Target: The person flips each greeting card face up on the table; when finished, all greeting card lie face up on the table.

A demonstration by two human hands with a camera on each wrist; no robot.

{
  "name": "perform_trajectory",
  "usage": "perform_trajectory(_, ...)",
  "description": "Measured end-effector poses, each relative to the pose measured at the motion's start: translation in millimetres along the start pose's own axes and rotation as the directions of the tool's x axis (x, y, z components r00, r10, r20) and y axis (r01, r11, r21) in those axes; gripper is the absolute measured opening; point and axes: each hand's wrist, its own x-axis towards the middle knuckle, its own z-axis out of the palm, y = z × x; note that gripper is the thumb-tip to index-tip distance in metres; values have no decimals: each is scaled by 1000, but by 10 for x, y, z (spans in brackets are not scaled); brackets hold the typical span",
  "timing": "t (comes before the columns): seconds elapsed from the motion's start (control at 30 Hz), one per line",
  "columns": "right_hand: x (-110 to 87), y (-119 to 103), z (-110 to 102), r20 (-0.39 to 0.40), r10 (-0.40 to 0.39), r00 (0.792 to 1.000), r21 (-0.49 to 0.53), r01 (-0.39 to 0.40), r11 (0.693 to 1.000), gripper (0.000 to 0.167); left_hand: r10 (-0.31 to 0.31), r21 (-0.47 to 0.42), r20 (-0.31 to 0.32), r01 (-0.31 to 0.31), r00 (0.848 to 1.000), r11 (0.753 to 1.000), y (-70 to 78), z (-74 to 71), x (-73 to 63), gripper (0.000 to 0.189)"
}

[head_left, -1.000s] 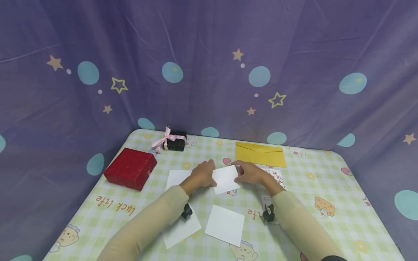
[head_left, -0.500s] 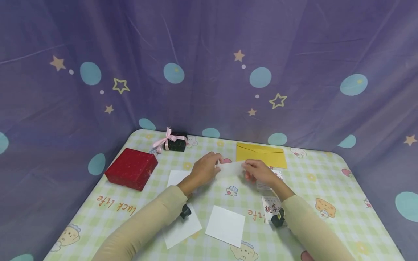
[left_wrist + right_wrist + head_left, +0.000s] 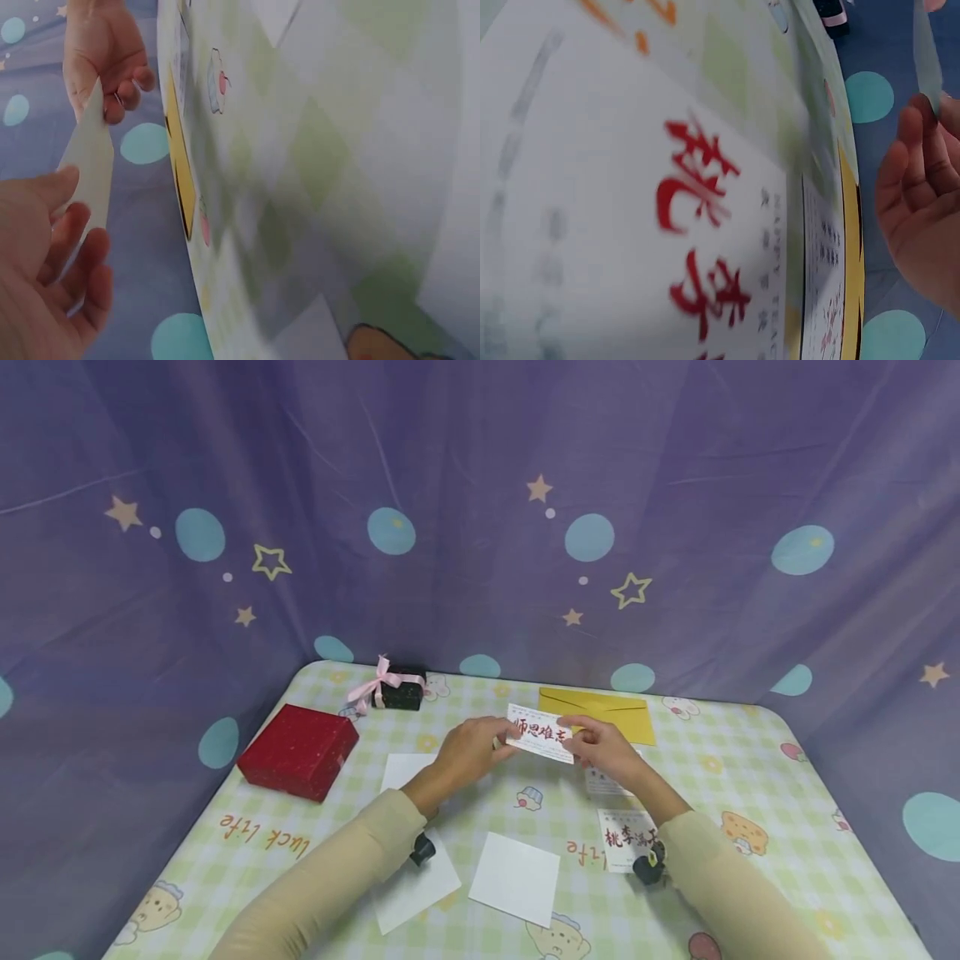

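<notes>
Card [image 3: 538,732] with red writing is held up off the table [image 3: 757,752], slightly tilted, its printed face toward the head camera. Both forearms reach forward and angle inward — the left hand [image 3: 472,748] pinches one end between thumb and fingers, the right hand [image 3: 606,748] pinches the other. The left hand's lower fingers curl loosely beneath. A yellow envelope [image 3: 626,717] lies beyond, partly hidden by card and right hand.
</notes>
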Motion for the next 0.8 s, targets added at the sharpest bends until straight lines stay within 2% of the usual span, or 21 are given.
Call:
perform_trajectory(0.07,-11,10,-8,12,-10,1000,-27,10,1000,54,35,-31,56,-33,998,999,-27,-3,-22,26)
perform_trajectory(0.17,-26,29,-16,35,-20,999,-83,23,996,64,130,-59,127,-123,983,991,-75,-6,-62,31)
perform_trajectory(0.27,-37,41,-24,68,-36,997,-163,46,985,67,201,-34,171,-198,965,980,-126,6,-97,32)
perform_trajectory(0.33,-43,40,-23,92,-40,995,-214,59,975,67,225,-13,190,-226,956,974,-154,23,-112,31)
perform_trajectory(0.63,-29,97,26,154,-20,988,-418,83,904,63,187,77,290,-217,939,973,-161,86,-143,27)
perform_trajectory(0.8,-32,94,73,149,5,989,-464,66,884,62,178,126,326,-230,928,965,-188,150,-164,26)
